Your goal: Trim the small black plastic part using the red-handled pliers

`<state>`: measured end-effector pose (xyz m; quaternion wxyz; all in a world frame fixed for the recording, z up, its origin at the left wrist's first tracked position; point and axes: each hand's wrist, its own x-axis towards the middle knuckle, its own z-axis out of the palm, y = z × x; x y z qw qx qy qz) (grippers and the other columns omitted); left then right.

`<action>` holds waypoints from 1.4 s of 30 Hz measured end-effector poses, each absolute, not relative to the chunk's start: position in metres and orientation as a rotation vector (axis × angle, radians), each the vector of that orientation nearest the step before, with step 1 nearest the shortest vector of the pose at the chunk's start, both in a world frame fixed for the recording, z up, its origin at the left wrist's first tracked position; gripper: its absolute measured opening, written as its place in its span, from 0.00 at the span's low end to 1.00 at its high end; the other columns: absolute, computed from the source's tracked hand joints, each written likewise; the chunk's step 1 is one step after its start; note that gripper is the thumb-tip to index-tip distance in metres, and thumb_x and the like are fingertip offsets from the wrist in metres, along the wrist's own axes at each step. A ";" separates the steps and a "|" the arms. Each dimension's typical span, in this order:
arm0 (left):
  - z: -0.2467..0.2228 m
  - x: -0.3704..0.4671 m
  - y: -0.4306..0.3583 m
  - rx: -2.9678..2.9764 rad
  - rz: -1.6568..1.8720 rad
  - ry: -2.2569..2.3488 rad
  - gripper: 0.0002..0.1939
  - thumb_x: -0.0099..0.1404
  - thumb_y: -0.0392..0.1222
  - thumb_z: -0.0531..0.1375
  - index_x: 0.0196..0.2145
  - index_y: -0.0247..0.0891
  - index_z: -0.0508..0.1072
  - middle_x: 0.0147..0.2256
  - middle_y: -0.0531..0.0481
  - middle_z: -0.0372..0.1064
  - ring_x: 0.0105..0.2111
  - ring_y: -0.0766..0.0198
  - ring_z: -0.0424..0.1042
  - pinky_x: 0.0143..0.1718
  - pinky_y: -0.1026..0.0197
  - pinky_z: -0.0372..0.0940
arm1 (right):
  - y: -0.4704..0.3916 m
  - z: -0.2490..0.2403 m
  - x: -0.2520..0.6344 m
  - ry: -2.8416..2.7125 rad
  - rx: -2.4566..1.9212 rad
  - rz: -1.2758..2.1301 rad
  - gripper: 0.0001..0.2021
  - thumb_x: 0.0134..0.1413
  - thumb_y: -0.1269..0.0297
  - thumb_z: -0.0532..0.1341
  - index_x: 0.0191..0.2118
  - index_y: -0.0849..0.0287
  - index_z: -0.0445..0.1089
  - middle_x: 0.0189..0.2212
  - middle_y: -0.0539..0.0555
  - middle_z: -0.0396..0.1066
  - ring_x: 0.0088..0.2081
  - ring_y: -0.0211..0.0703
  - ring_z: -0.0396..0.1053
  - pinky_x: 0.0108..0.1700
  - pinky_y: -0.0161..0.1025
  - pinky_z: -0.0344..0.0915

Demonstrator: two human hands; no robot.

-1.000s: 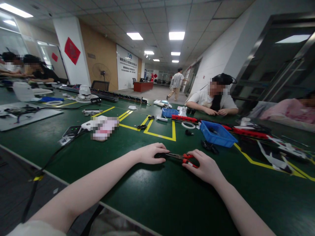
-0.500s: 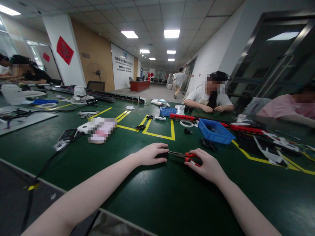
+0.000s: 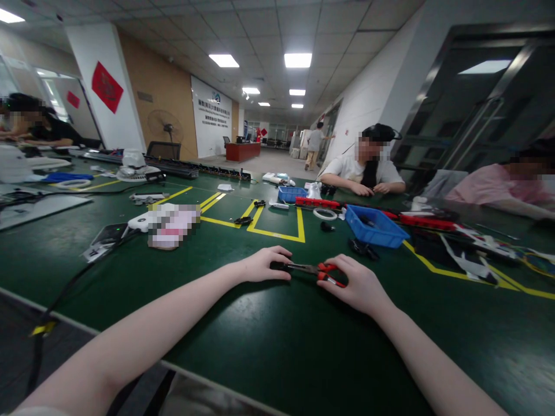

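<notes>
Over the green table, my left hand has its fingers curved around a small black part. My right hand grips the red handles of a pair of pliers. The jaws point left and meet the black part between the left fingers; whether they clamp it is too small to tell. Beyond my right hand lie a bundle of black pieces and a small black piece.
A blue bin and a smaller blue bin stand beyond the hands. A phone and a black cable lie at the left. Across the table sits a person; another in pink is at the right.
The whole view has shifted slightly, moving the table items left and a little up. The pliers' handles and my right hand are slightly nearer my left hand.
</notes>
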<state>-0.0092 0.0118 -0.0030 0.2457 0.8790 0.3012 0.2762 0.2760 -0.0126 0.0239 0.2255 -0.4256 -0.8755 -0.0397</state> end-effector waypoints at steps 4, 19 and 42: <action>-0.003 -0.010 0.012 2.395 0.752 0.809 0.18 0.60 0.48 0.67 0.46 0.39 0.77 0.55 0.41 0.65 0.55 0.52 0.67 0.57 0.52 0.60 | -0.013 0.022 0.276 -2.403 -1.160 -0.148 0.18 0.53 0.48 0.62 0.43 0.56 0.69 0.40 0.56 0.72 0.41 0.50 0.71 0.41 0.45 0.69; 0.004 -0.015 0.007 2.516 0.585 0.928 0.23 0.62 0.48 0.65 0.54 0.44 0.73 0.60 0.41 0.59 0.60 0.48 0.60 0.61 0.46 0.54 | -0.014 0.021 0.275 -2.386 -1.132 -0.162 0.17 0.53 0.48 0.62 0.42 0.55 0.69 0.39 0.55 0.71 0.41 0.49 0.72 0.40 0.43 0.68; 0.008 -0.013 0.006 2.229 0.629 0.845 0.16 0.54 0.39 0.70 0.41 0.38 0.75 0.58 0.42 0.64 0.58 0.52 0.65 0.60 0.50 0.56 | -0.017 0.022 0.271 -2.384 -1.100 -0.170 0.16 0.53 0.49 0.62 0.41 0.55 0.69 0.39 0.56 0.72 0.40 0.49 0.71 0.39 0.43 0.68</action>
